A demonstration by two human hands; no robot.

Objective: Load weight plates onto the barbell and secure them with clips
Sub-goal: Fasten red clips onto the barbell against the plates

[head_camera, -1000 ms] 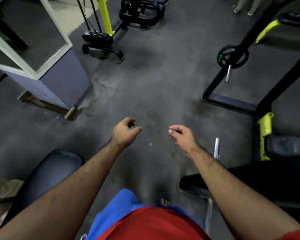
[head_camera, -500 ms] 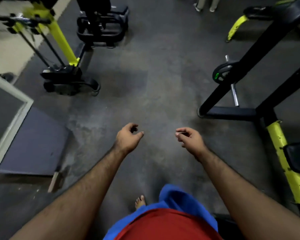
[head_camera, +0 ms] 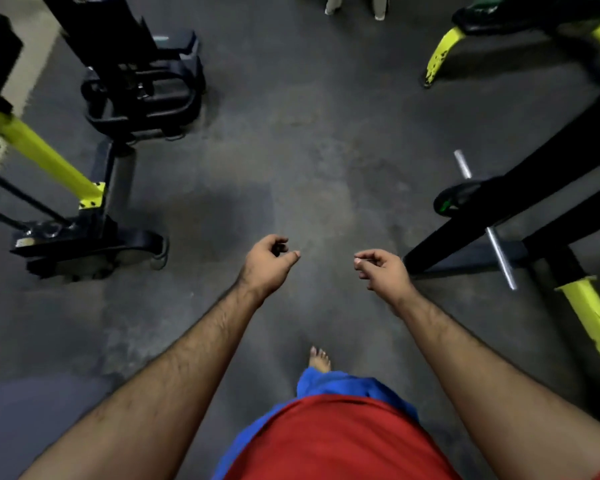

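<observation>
My left hand (head_camera: 269,263) and my right hand (head_camera: 383,270) hang in front of me over the grey gym floor, both loosely curled and holding nothing. To the right, a steel barbell (head_camera: 499,258) runs through a black rack frame (head_camera: 520,199), its bare sleeve end poking out at the far side. One black weight plate (head_camera: 456,199) with a green mark sits on the bar, partly hidden by the frame. No clips are visible. My right hand is about a forearm's length left of the bar.
A black and yellow machine (head_camera: 66,188) stands at the left, with another black machine base (head_camera: 146,84) behind it. Yellow legs of other equipment (head_camera: 437,57) are at top right. A person's feet (head_camera: 354,6) stand at the top edge. My bare foot (head_camera: 319,358) steps forward.
I have walked forward and turned: the mirror and bench at the left slid out of view, the rack with the barbell came closer on the right. Both hands stay curled and empty.
</observation>
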